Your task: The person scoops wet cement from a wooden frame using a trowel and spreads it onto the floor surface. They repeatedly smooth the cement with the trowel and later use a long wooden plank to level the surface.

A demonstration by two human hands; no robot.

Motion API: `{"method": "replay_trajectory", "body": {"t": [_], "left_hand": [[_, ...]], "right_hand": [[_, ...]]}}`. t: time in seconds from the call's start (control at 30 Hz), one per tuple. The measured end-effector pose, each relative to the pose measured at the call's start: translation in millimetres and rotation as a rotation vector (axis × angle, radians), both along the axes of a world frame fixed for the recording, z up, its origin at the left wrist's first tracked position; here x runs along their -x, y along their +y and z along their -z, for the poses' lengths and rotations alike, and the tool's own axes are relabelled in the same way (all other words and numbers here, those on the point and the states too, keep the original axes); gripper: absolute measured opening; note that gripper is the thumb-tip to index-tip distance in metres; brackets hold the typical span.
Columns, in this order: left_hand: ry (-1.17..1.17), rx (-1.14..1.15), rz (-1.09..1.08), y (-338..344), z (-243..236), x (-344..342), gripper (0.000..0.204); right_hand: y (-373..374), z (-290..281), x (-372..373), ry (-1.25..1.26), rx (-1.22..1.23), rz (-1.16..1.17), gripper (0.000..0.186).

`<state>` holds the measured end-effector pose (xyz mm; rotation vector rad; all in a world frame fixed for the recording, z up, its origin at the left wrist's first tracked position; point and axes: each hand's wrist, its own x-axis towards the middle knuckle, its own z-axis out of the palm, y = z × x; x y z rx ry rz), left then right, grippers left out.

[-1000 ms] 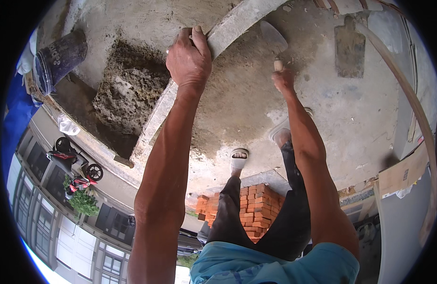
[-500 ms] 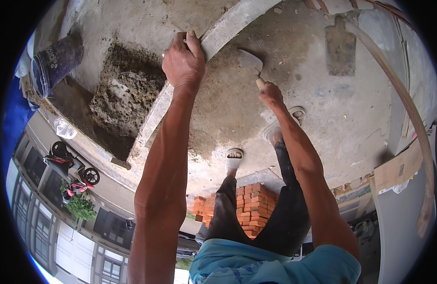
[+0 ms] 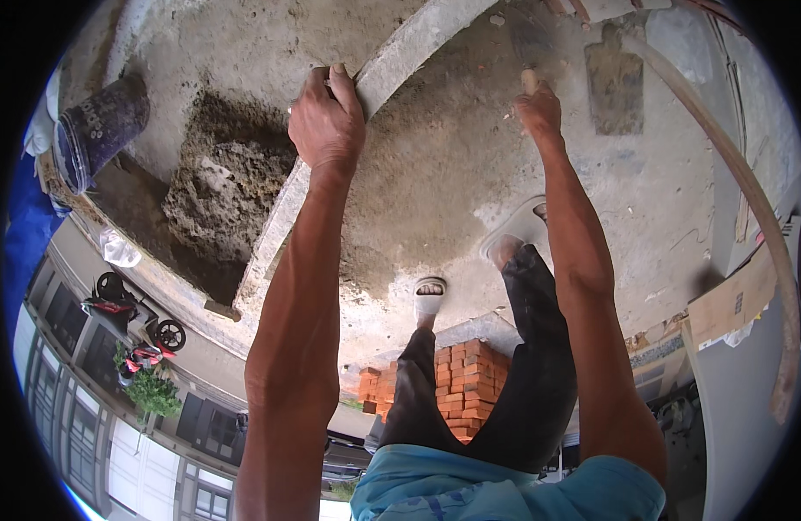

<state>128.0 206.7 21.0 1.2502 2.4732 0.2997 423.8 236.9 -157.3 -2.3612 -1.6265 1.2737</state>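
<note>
I watch the right hand (image 3: 538,108), fingers wrapped round the trowel (image 3: 530,74), swing outward over the floor (image 3: 630,195), leaving it well apart from the pale beam (image 3: 422,48) the left hand's (image 3: 327,126) fingers still grip.

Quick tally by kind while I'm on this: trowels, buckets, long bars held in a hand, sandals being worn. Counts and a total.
Trowel, in the right hand: 1
Dark bucket: 1
Long pale bar, in the left hand: 1
Light sandals, worn: 2
Total: 5
</note>
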Motion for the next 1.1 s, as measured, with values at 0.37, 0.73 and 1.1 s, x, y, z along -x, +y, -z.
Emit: {"method": "replay_trajectory", "body": {"t": [0.37, 0.73, 1.1], "left_hand": [[0.019, -0.025, 0.019, -13, 7, 6, 0.048], [0.027, -0.128, 0.076, -10, 17, 7, 0.056], [0.168, -0.095, 0.053, -11, 23, 13, 0.054]], "right_hand": [[-190, -34, 53, 0.064, 0.232, -0.446, 0.027], [-159, -5, 108, -0.001, 0.178, -0.228, 0.032], [-229, -21, 96, 0.091, 0.262, -0.292, 0.036]]}}
